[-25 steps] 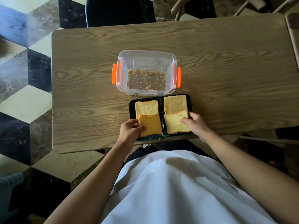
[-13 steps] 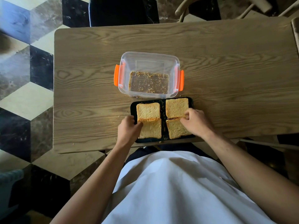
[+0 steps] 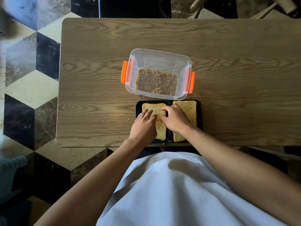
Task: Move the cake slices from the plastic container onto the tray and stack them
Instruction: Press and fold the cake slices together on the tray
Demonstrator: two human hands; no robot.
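A black tray (image 3: 199, 115) sits at the table's near edge with several golden cake slices lying flat on it. Both hands are on the far-left slice (image 3: 152, 107): my left hand (image 3: 144, 126) lies on its left part with fingers spread, and my right hand (image 3: 174, 119) curls its fingers over its right edge. The far-right slice (image 3: 187, 107) shows beside my right hand. Two near slices (image 3: 161, 132) are partly hidden under my hands. The clear plastic container (image 3: 157, 57) with orange clips stands just beyond the tray and holds only crumbs.
The wooden table (image 3: 236, 62) stretches far to the right and back. Crumbs lie on it left of the tray. A chair (image 3: 202, 7) stands beyond the far edge. A patterned tile floor is at the left.
Both hands have moved away from the near slices, which now lie flat, forward onto the far-left slice. My right hand has crossed over to the left.
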